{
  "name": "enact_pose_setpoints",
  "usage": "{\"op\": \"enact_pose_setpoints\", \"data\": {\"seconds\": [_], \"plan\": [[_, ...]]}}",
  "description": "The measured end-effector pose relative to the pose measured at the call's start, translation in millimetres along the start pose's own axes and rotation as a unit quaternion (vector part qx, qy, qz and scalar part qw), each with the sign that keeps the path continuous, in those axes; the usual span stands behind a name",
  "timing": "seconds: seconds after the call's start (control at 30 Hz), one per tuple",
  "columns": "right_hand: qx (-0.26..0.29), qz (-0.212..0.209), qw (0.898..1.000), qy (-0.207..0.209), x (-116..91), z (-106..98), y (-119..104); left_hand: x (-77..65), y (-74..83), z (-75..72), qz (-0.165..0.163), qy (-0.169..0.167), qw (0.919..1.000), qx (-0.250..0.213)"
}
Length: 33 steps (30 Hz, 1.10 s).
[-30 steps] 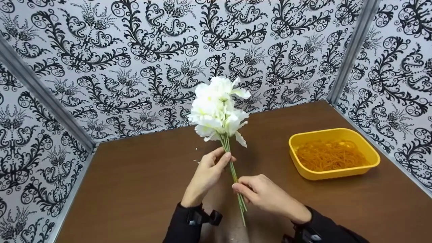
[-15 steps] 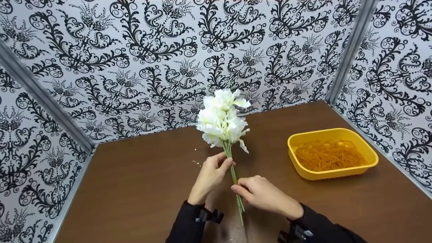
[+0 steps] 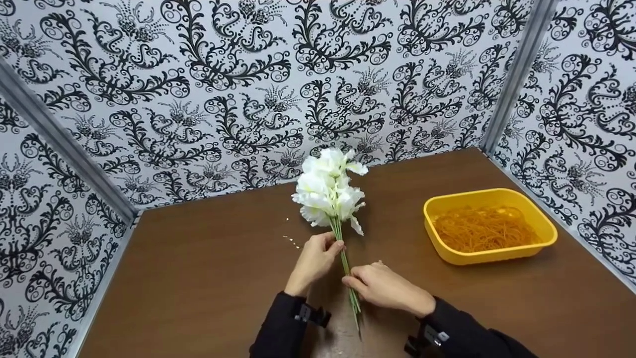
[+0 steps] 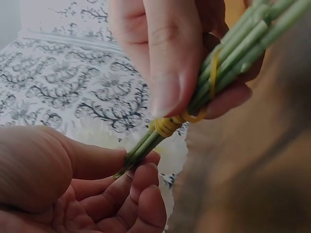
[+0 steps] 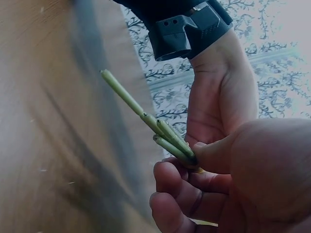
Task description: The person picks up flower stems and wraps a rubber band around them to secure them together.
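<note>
A bunch of white flowers [image 3: 328, 191] is held tilted over the table, blossoms away from me and green stems [image 3: 346, 263] toward me. My left hand [image 3: 315, 258] pinches the stems just below the blossoms between thumb and fingers. Lower down, my right hand [image 3: 387, 287] grips the same stems near their cut ends. In the left wrist view, a yellow rubber band [image 4: 166, 126] is wound tightly round the stems between both hands, and a looser loop [image 4: 214, 73] runs up beside the right fingers. The uneven stem ends [image 5: 163, 131] stick out past the right thumb.
A yellow tub [image 3: 487, 257] filled with rubber bands [image 3: 489, 231] stands on the brown table [image 3: 208, 278] to the right. Small white bits [image 3: 291, 240] lie left of the bouquet. Patterned panels [image 3: 238, 99] enclose the table's back and sides.
Both hands have stayed on the stems while the bouquet has come down and slightly toward me, its blossoms lower in view. The tub has stayed in place.
</note>
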State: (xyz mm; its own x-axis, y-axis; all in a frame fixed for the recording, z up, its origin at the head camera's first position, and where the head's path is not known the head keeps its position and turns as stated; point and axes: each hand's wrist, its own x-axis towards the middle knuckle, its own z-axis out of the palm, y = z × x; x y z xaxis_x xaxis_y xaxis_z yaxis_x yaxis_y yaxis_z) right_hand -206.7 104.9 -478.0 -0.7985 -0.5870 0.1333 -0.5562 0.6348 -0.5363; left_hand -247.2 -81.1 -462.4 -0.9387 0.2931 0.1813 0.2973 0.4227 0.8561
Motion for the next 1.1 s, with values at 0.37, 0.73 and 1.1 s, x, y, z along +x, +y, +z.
{"op": "enact_pose_setpoints", "data": {"seconds": [0.37,0.73,1.1], "plan": [[0.003,0.016,0.999,-0.051,0.3,10.5,14.3,6.0,-20.9,15.2,-0.027,-0.021,0.9991,0.023],[-0.033,-0.005,0.998,-0.056,-0.4,13.6,13.5,6.1,-30.6,22.3,-0.033,-0.009,0.9976,0.06],[-0.049,-0.004,0.997,-0.059,-4.6,13.3,11.6,2.5,-30.4,23.5,-0.045,-0.005,0.9971,0.062]]}}
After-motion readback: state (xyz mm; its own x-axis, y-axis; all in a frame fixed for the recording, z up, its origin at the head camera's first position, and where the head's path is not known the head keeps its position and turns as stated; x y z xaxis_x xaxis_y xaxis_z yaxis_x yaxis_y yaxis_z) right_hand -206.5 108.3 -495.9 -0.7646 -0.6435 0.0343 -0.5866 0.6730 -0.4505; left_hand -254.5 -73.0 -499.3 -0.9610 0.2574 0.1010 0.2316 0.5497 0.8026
